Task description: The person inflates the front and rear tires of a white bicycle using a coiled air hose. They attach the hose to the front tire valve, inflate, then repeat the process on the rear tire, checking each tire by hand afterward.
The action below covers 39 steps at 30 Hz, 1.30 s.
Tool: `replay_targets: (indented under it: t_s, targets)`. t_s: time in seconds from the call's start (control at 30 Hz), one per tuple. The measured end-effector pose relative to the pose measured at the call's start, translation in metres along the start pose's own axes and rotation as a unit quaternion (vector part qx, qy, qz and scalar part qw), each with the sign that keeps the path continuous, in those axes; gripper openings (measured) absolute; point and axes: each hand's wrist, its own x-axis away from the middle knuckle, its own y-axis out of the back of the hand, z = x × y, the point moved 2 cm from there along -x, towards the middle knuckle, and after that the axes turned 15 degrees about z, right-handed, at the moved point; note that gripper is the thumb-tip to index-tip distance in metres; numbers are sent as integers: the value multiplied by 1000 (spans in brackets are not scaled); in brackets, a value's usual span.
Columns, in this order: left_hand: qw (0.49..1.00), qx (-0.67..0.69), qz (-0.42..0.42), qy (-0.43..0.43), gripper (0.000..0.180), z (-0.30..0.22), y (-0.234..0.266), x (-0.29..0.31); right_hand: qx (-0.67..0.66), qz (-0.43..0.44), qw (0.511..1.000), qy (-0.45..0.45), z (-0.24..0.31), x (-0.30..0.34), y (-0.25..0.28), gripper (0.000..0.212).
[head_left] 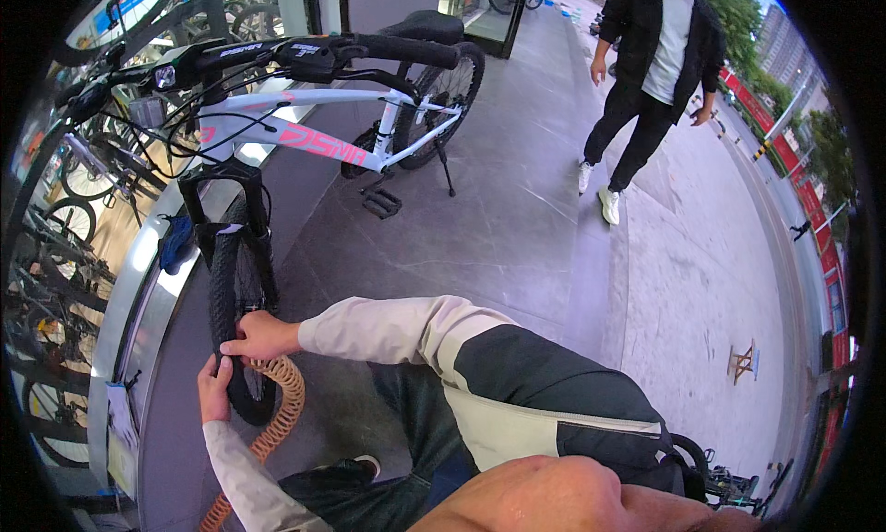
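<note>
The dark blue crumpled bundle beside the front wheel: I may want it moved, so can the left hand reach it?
Probably, with a forward stretch: the left hand and the bundle both lie left of the black knobby tyre, nothing visible between, though that hand is occupied at the tyre.

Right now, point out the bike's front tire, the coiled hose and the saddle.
Front tire (223, 287): head view, on the tread above the hands (240, 358).
Coiled hose (281, 427): head view, on the coils midway along its visible length.
Saddle (423, 26): head view, on its black seat.
</note>
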Motion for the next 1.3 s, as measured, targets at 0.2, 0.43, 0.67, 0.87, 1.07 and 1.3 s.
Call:
replay_targets:
  t_s: [0.2,0.43,0.67,0.87,1.07,1.3]
  targets:
    - [999,-15,-29,8,46,-2,-12,3,36,18,997,-61,-7,-6,-2,55]
    - [994,-77,-68,22,50,-15,-21,11,-13,-9,998,-60,-17,-13,-8,63]
    - [933,-304,-193,4,65,-20,-48,25,12,-29,999,-7,-4,11,52,46]
    - [840,-446,-306,42,65,-23,-67,35,-24,-306,951,38,20,91,172,30]
    - [824,-462,-322,69,57,-21,-73,35,-202,-394,885,142,43,205,302,22]
    - [818,-469,-325,77,54,-21,-72,35,-200,-387,870,233,124,270,348,58]
